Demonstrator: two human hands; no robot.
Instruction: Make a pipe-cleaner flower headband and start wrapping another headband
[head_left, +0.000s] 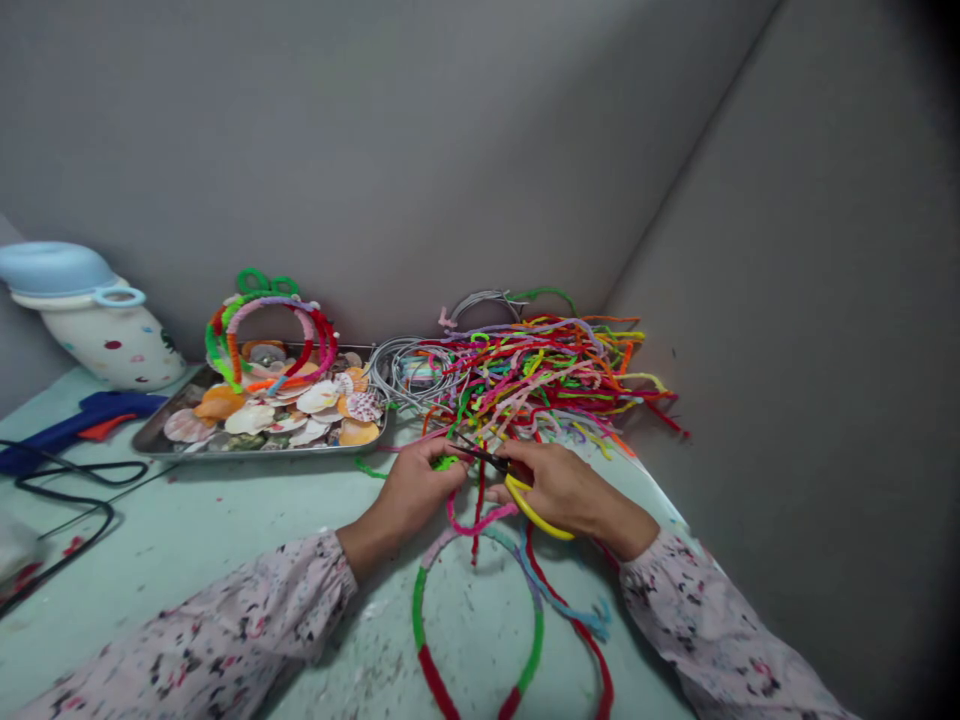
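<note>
My right hand point(559, 485) is closed on a pair of scissors point(538, 512) with yellow handles. Their dark blades point left and lie apart, close to the fingers of my left hand point(416, 490). That hand pinches a bright green pipe cleaner point(444, 463), most of it hidden by the fingers. Just below both hands, a pink pipe cleaner point(480, 527) curves across the table, and a dark red one point(480, 500) hangs down between them. Nearer to me lies a hoop point(418, 610) wrapped in pink, green, red and purple. Light blue and red strands run along its right side.
A metal tray point(262, 455) of seashells stands at the back left, with wrapped hoops point(322, 335) on it. Coiled grey wire point(390, 375) and a heap of coloured pipe cleaners point(555, 370) lie right of it. Far left are a blue glue gun point(67, 425), its black cord and a lidded cup point(112, 335).
</note>
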